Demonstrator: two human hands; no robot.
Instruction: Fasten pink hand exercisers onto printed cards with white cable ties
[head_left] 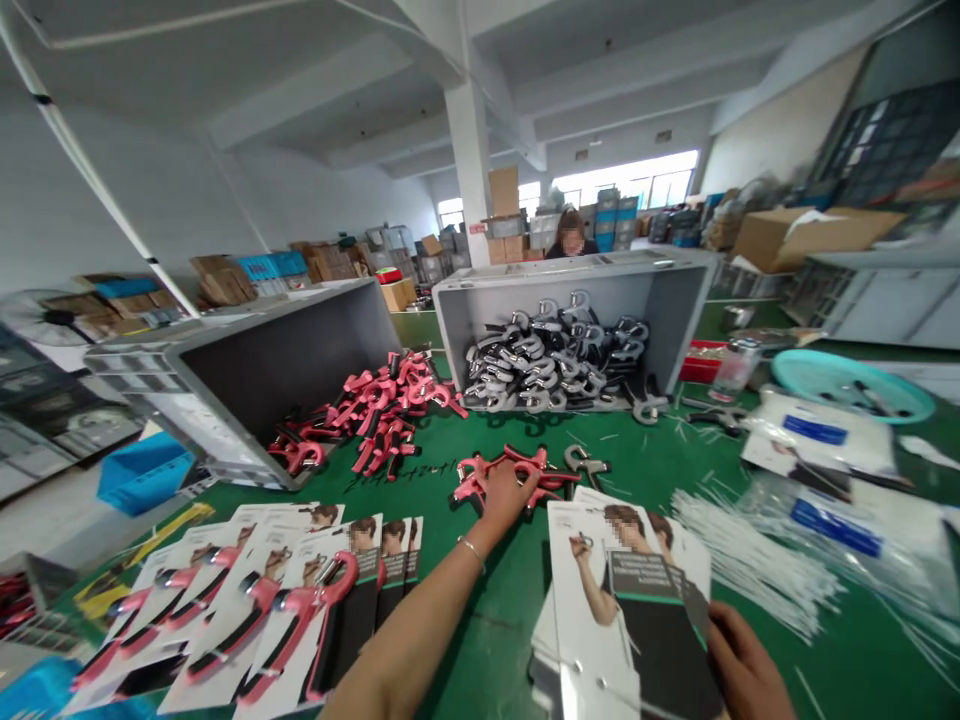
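My left hand (506, 492) reaches forward to a small group of pink and black hand grip strengtheners (536, 470) on the table, its fingers closed around one of them. A grey hand grip strengthener (587, 462) lies just to the right of that group. At the lower right, my right hand (744, 660) grips the right edge of a printed backing card (652, 650) at the stack of cards; its fingertips are partly hidden. On the left lie several backing cards (292, 580) with pink grip strengtheners fastened to them.
A tipped grey crate (300, 310) spills pink grip strengtheners; another crate (574, 275) holds grey ones. White cable ties (757, 560), plastic bags (840, 540) and a turquoise tray (795, 370) lie right. A person (571, 245) is behind the crates.
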